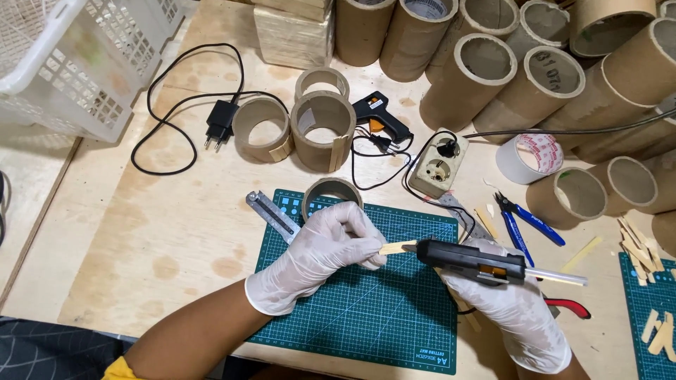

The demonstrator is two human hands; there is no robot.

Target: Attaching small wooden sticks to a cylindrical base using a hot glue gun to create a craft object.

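1. A plywood desk [141, 232] is seen, a green cutting mat [366, 309] at its near edge.
2. The left hand [320, 253] is pinched on a wooden stick [396, 247] — long axis level, pointing right.
3. The right hand [503, 302] is clamped on a black glue gun [470, 259] — nozzle pointing left, touching the stick's end above the mat.

White basket [77, 63]; blue pliers [524, 224]; tape roll [529, 158]; second glue gun [380, 116].

My gloves white, both: left hand [317, 257], right hand [514, 309]. Glue gun [470, 259] black w/ orange bit. Stick [396, 247] pale wood. Cutting mat [380, 302] dark green, white grid. Pliers [524, 224] blue handles. Cardboard rings [322, 130] brown. Basket [84, 63] white lattice.
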